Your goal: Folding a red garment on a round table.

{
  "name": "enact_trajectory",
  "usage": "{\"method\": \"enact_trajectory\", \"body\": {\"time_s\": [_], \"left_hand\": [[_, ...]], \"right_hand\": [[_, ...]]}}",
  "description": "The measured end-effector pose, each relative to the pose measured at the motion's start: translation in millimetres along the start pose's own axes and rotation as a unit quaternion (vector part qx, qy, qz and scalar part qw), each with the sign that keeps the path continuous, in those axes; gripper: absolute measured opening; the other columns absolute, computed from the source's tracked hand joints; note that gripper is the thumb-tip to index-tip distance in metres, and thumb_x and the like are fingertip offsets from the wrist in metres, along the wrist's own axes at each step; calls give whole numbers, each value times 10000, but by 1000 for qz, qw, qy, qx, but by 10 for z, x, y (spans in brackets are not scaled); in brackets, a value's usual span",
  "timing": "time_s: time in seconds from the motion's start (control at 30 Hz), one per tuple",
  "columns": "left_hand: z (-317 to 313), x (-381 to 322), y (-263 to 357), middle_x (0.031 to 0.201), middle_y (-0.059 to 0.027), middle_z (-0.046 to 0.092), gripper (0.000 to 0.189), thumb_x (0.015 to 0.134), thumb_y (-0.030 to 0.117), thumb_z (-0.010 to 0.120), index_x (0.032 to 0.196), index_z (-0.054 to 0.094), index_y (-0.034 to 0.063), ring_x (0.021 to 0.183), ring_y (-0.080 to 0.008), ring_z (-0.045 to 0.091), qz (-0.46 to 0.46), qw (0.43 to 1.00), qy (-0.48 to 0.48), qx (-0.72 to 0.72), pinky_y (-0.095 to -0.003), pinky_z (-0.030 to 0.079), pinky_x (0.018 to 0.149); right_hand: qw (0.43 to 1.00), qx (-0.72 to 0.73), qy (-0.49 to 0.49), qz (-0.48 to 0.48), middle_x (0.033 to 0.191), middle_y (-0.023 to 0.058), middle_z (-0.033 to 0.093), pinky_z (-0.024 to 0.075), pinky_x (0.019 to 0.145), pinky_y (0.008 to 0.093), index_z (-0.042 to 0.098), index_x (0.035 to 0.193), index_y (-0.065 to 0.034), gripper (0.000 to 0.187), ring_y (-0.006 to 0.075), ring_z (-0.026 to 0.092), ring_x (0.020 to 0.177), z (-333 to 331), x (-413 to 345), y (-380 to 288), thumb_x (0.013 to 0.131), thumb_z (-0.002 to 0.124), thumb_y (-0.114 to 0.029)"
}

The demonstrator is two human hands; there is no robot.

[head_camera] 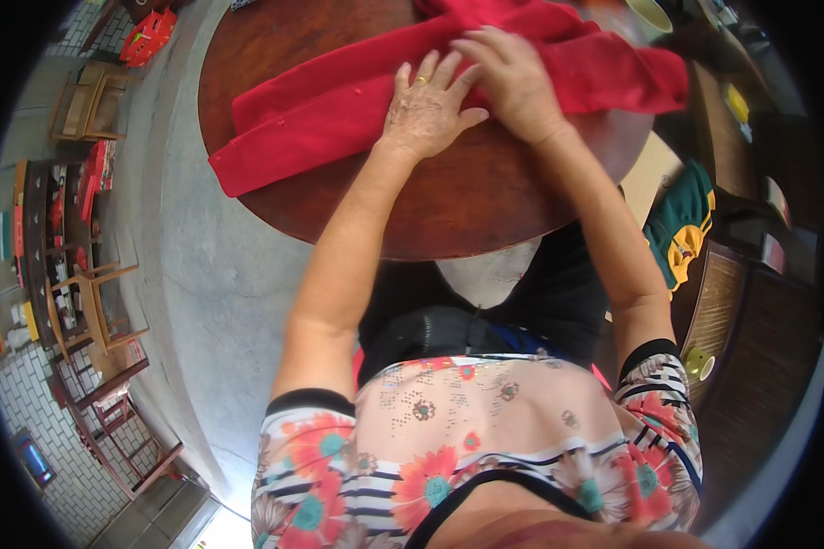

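Observation:
A red cloth garment (329, 103) lies spread across a round dark wooden table (446, 206), its long folded part reaching the table's left edge and a sleeve-like part stretching right. My left hand (426, 106), with a ring on one finger, rests flat on the garment, its fingers apart. Just to the right, my right hand (515, 82) is slightly blurred over the cloth, fingers loosely bent and close to the left hand's fingertips. Neither hand is closed around the fabric. Whether the right palm touches the cloth cannot be told.
At the right stand a light-coloured board or seat (649, 178), a green and yellow garment (687, 230) and a green cup (699, 364). A pale container (649, 17) sits at the table's far right. Wooden chairs (96, 309) and a red basket (147, 38) are at the left.

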State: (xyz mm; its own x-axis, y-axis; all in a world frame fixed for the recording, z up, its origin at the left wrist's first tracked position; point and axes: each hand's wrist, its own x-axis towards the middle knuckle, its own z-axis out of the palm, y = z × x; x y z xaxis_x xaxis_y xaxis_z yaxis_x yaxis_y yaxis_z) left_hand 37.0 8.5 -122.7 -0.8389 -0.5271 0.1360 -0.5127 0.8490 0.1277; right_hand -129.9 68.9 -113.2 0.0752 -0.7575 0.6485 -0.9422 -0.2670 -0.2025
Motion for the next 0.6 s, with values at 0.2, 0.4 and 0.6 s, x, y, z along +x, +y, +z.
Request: {"method": "enact_trajectory", "body": {"time_s": [0.2,0.4,0.6], "left_hand": [[-103,71,-44,1529,-92,382,602,946,362,509,1483,372,128,1442,-257,290,36,999,0,-34,-470,202,1179],[-6,-248,-517,1566,-100,327,730,943,613,436,1506,343,157,1461,-288,263,41,999,32,3,-507,182,1174],[-461,-1144,-1596,1526,-60,396,570,946,486,521,1454,436,241,1430,-294,320,-49,982,12,184,-587,197,1136]], "right_hand": [[991,50,-127,14,1476,118,435,215,1146,533,406,1460,-132,617,296,342,1406,341,-52,-414,941,514,-448],[963,-113,-245,-14,1566,77,327,160,1186,480,357,1511,-216,681,273,254,1460,-284,-336,440,937,450,-570],[957,-123,-262,-32,1586,56,281,176,1193,479,317,1525,-232,739,276,254,1458,-458,-446,616,916,439,-632]]}}
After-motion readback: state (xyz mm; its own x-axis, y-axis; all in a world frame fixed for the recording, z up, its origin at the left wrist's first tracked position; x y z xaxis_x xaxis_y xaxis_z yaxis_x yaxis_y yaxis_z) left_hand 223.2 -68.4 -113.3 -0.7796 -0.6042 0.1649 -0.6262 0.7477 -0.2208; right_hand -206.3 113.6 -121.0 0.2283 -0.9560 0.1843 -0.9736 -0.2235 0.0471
